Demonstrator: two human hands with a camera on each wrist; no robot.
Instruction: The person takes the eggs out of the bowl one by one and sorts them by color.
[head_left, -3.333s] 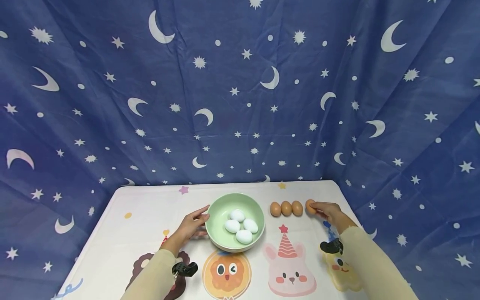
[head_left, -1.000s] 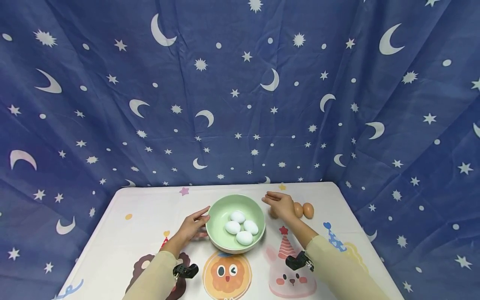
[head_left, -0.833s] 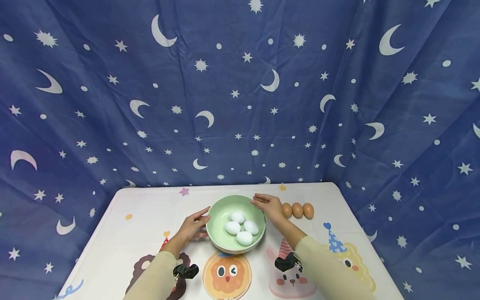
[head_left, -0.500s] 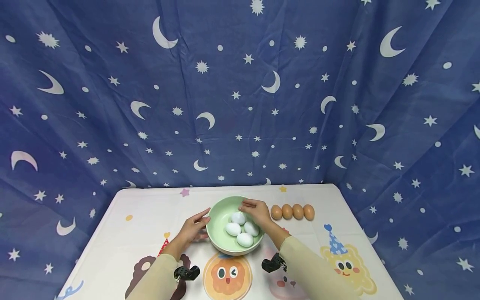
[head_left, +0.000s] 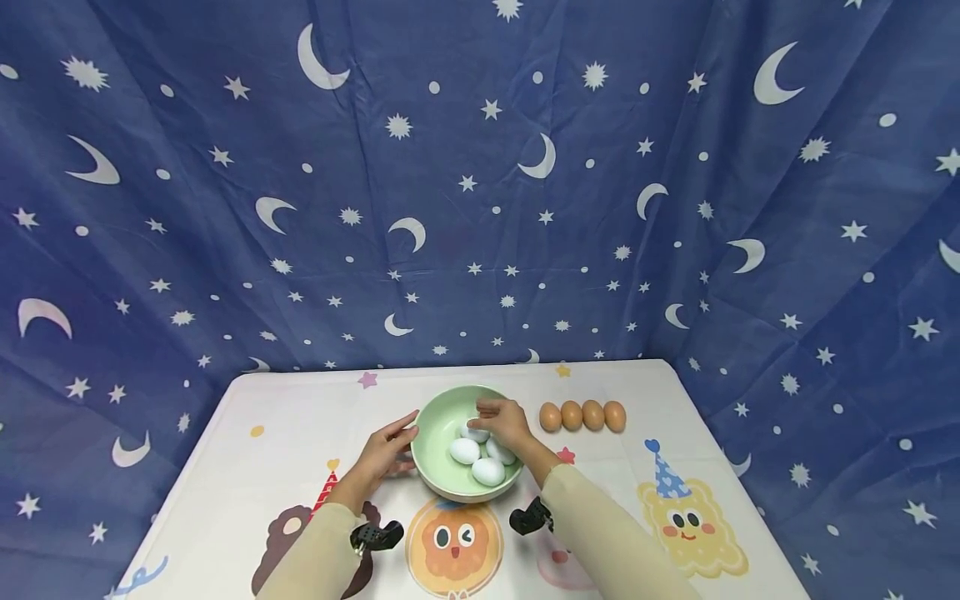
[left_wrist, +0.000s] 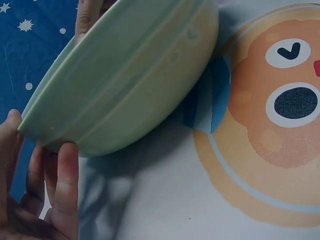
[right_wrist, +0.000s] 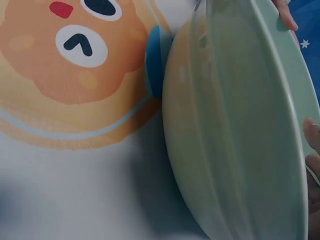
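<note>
A pale green bowl point(head_left: 431, 454) stands on the table with several white eggs point(head_left: 488, 472) clustered inside. My left hand point(head_left: 378, 458) holds the bowl's left side; in the left wrist view its fingers point(left_wrist: 67, 165) press the outer wall just under the rim. My right hand point(head_left: 504, 423) reaches over the bowl's right rim, thumb and fingers spread at the rearmost white egg point(head_left: 472, 435) and partly covering it. The right wrist view has its fingertips point(right_wrist: 311, 132) at the bowl's inner side; the eggs are hidden there by the wall.
Right of the bowl, several brown eggs point(head_left: 572, 415) stand side by side in a row. The white table cover point(head_left: 300, 417) has cartoon prints in front. A blue curtain point(head_left: 480, 208) with moons and stars hangs behind the table.
My right hand has left the rightmost brown egg, now drawn up against the others, and has moved left over the bowl, down to the white eggs. The left hand stays at the bowl.
</note>
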